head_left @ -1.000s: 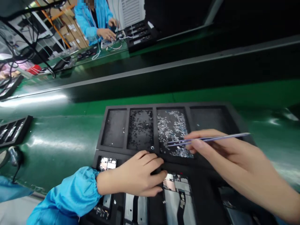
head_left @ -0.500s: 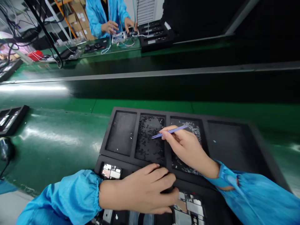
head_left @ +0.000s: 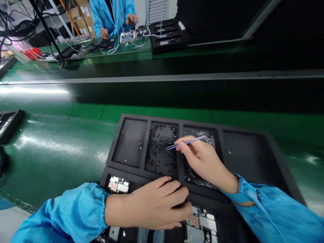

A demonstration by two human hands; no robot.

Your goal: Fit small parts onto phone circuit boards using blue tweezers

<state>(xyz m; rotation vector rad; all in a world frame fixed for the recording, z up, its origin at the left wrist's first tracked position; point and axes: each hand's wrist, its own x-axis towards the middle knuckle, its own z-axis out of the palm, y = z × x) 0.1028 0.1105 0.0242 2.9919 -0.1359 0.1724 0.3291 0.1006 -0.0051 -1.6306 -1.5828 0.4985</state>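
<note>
My right hand (head_left: 202, 162) pinches purple tweezers (head_left: 186, 142), their tips over the second compartment of a black foam parts tray (head_left: 253, 162). That compartment holds several tiny dark parts (head_left: 162, 148). The third compartment holds small silvery parts (head_left: 206, 136), partly hidden by my hand. My left hand (head_left: 152, 204) lies palm down, fingers curled, on a black tray (head_left: 105, 175) of opened phone boards (head_left: 118, 185) in front of me.
A green conveyor belt (head_left: 63, 148) runs under the trays. Another black tray (head_left: 8, 123) sits at the far left. Across the belt a person in a blue coat (head_left: 108, 15) handles cables beside black trays (head_left: 167, 33).
My right hand has carried the tweezers from the silvery-parts compartment leftward to the dark-parts compartment. The view has shifted, and the left hand stays on the board tray.
</note>
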